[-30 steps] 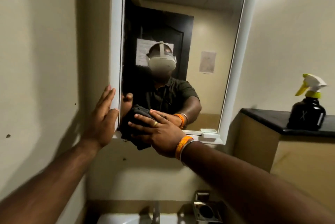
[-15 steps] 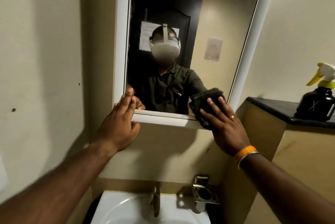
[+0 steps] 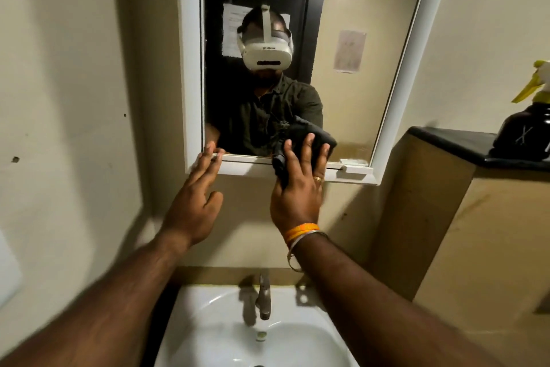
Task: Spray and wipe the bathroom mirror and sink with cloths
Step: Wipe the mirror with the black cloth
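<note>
Single head-worn wide-angle view, facing the wall straight on and tilted slightly down. Close to the mirror (image 3: 342, 48), within arm's reach; sink (image 3: 226, 334) directly below at the bottom edge. No second view.

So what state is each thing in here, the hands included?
Left hand: open, fingertips on the mirror frame's bottom corner.
Right hand: flat, pressing the cloth.
Cloth: bunched against the mirror's lower edge.
Mirror: upright on the wall.
Tap: no water running.
Sink: looks dry.
Spray bottle: upright on the ledge, untouched.
</note>
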